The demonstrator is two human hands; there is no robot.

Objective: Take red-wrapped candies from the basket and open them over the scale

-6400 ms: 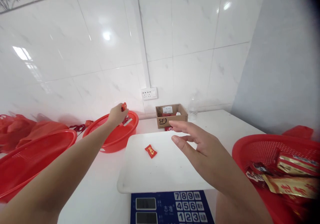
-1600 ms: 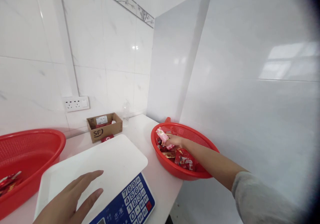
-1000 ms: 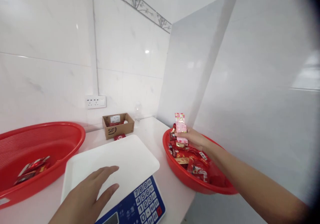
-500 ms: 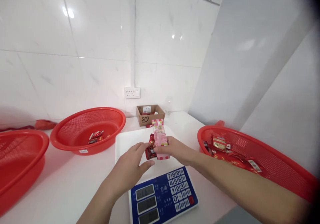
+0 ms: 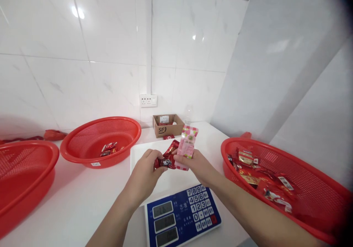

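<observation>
My left hand (image 5: 145,175) is closed, its thumb and fingers pinching the left end of a shiny red snack packet (image 5: 169,156). My right hand (image 5: 200,164) grips a pink packet (image 5: 187,144) with a checked border, held upright, thumb across its lower part. The red packet's right end meets the pink one by my right fingertips; whether those fingers also hold it I cannot tell. Both packets hover above the white pan of a digital scale (image 5: 138,155). Nearer to me sits the scale's blue keypad panel (image 5: 183,214) with its displays.
On the right stands a large red basket (image 5: 303,158) holding several packets (image 5: 245,158). Two more red baskets stand left, one behind (image 5: 100,125) with a few packets and one nearer (image 5: 27,166). A cardboard box (image 5: 167,129) is against the tiled wall, below a socket (image 5: 149,100).
My left fingers have closed on the red packet, which now reaches out to the left of the pink one. Both hands have risen slightly, and the view has shifted a little.
</observation>
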